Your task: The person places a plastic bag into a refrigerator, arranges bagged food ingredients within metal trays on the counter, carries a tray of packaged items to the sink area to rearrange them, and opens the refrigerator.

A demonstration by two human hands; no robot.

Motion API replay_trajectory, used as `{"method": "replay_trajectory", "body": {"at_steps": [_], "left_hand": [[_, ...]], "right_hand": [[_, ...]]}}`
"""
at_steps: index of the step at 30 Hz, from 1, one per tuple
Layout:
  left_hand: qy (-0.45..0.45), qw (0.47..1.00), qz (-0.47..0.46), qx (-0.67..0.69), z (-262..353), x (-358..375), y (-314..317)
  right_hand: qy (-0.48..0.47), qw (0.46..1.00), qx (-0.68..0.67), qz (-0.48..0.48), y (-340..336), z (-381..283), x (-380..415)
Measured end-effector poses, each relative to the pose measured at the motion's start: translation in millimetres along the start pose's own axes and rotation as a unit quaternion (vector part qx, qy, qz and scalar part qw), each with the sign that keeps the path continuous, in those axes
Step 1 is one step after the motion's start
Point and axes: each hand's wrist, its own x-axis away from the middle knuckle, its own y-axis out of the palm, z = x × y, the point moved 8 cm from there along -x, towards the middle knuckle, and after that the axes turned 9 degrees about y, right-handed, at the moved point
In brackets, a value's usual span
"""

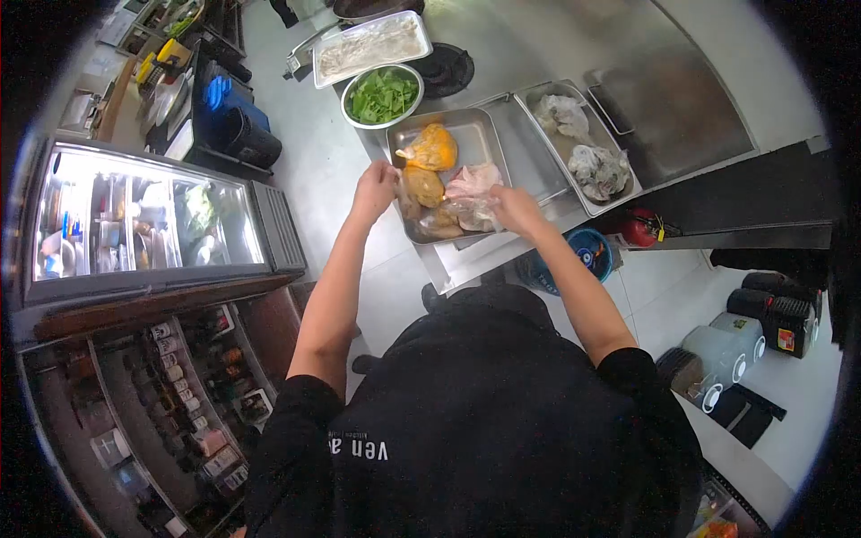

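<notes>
A metal tray on the counter holds several bagged food portions. Among them are an orange bundle, a brownish one and a pale pink one. Across the near part of the tray lies a crinkled clear plastic bag. My left hand is closed at the tray's left side, pinching plastic. On the right, my right hand has its fingers closed on the bag's other side. What lies inside the near bags is hard to make out.
Behind the tray stand a bowl of green leaves and a white-rimmed tray. To the right, a second metal tray holds plastic-wrapped bundles. A lit glass-door fridge stands left; a blue gas cylinder sits below the counter.
</notes>
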Motion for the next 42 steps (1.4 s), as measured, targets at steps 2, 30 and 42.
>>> {"method": "replay_trajectory", "body": {"at_steps": [2,30,42], "left_hand": [[0.031,0.999,-0.021,-0.013,-6.1,-1.4,-3.7],[0.242,0.963,-0.078,-0.092,38.9,89.3,70.8],[-0.099,0.995,-0.018,-0.017,-57.6,59.2,44.4]], "right_hand": [[-0.007,1.000,0.022,0.009,1.5,0.7,1.7],[0.010,1.000,-0.024,0.007,8.6,-32.3,3.4],[0.090,0.990,0.079,0.077,43.4,28.4,-56.6]]}}
